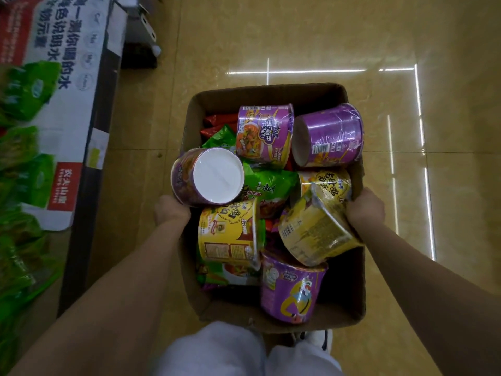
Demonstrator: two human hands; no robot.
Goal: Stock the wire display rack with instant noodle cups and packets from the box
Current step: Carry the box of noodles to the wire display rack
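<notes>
An open brown cardboard box (273,95) hangs in front of my legs above the tiled floor. My left hand (171,210) grips its left wall and my right hand (365,206) grips its right wall, fingers curled over the rims. Inside lie several purple noodle cups (329,134) and yellow noodle cups (227,234), tipped on their sides. One purple cup shows its white bottom (218,177). Green noodle packets (271,187) and red noodle packets (219,120) lie beneath the cups. The wire display rack is not in view.
A low display at the left holds green packets (24,158) and a white water carton (67,85) with blue print. A dark stand (141,50) sits at the top left. Glossy beige floor tiles (311,36) stretch ahead and to the right.
</notes>
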